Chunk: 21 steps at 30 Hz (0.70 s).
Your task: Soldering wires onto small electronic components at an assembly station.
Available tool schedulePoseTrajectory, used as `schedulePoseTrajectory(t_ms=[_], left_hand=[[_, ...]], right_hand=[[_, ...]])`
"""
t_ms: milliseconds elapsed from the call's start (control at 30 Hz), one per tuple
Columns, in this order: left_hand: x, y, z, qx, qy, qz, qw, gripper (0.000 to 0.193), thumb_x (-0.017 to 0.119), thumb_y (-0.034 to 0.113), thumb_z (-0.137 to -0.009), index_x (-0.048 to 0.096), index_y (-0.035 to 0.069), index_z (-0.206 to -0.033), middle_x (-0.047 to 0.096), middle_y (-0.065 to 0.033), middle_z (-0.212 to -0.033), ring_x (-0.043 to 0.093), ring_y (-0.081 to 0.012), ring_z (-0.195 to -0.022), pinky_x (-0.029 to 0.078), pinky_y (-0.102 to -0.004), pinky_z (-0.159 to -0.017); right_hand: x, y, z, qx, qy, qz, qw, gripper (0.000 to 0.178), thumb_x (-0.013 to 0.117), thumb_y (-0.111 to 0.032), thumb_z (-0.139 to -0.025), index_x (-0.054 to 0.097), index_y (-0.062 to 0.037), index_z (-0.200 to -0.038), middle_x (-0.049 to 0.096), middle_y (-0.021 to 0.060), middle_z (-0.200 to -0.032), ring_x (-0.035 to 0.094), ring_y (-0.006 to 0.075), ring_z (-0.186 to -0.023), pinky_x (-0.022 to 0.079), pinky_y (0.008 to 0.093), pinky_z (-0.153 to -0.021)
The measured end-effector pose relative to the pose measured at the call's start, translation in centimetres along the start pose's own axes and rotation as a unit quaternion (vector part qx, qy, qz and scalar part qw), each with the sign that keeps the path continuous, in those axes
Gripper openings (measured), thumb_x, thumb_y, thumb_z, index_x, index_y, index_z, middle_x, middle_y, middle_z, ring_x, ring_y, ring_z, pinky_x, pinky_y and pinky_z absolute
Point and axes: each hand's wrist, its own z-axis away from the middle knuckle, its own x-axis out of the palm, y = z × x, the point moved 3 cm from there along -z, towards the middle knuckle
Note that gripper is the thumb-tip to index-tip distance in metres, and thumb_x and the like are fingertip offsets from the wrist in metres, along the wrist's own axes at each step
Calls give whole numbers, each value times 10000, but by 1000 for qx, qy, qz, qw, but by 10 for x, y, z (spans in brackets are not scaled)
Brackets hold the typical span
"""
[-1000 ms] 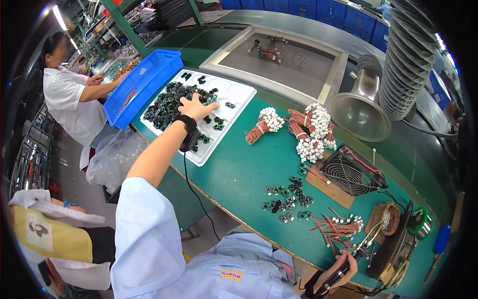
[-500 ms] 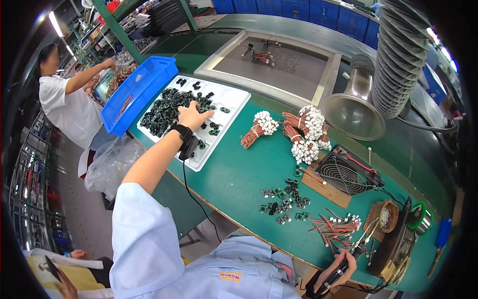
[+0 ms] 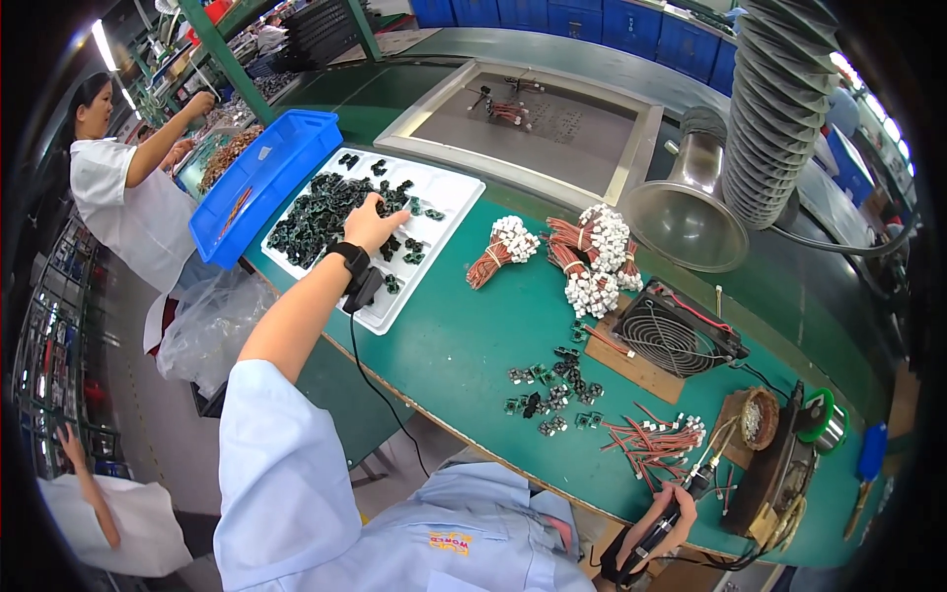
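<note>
My left hand (image 3: pixel 369 231) is over a white tray (image 3: pixel 449 202), thumb apart from the fingers. Its fingertips dip into a heap of small dark green circuit boards (image 3: pixel 321 212), so they are partly hidden. A black band with a cable sits on that wrist. At the lower right, my right hand (image 3: pixel 673 521) is closed around a soldering iron (image 3: pixel 655 538), its front end pointing up and away. Just beyond this hand lie loose red wires with white connectors (image 3: pixel 656 444). Several more small circuit boards (image 3: pixel 557 390) are scattered to their left.
A blue bin (image 3: pixel 261 187) adjoins the tray. Tied wire bundles (image 3: pixel 592 257), a fan (image 3: pixel 671 335), a fume duct (image 3: pixel 691 222) and a framed panel (image 3: pixel 424 143) line the far side. A solder spool (image 3: pixel 824 422) stands right. A co-worker (image 3: pixel 128 187) works at far left.
My left hand's fingers have curled further into the board heap, and the hand has drawn in a little. My right hand still holds the soldering iron. The whole view has shifted slightly.
</note>
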Motion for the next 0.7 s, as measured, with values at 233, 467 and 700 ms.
schedulePoseTrajectory(t_ms=[233,467,700], left_hand=[[-26,-5,-1,23,0,105,994,490,696,393,-696,552,34,-997,631,-148,-890,607,-280,-822,460,-349,-752],[-38,89,96,220,-112,197,949,291,706,226,-720,551,45,-887,571,-74,-735,552,-156,-677,446,-283,-626],[10,168,219,448,-273,149,838,305,717,173,-695,552,98,-940,538,-98,-853,562,-250,-787,460,-316,-667]], right_hand=[[1,-6,-7,-31,-10,10,999,139,563,9,-829,528,-3,-963,582,118,-825,538,152,-664,443,248,-615],[0,-5,-7,-46,0,12,999,143,571,28,-815,533,-11,-948,588,112,-792,555,158,-663,455,255,-603],[-1,-5,-7,-74,-9,9,997,143,575,52,-799,537,-9,-923,596,128,-804,587,178,-694,473,263,-617]])
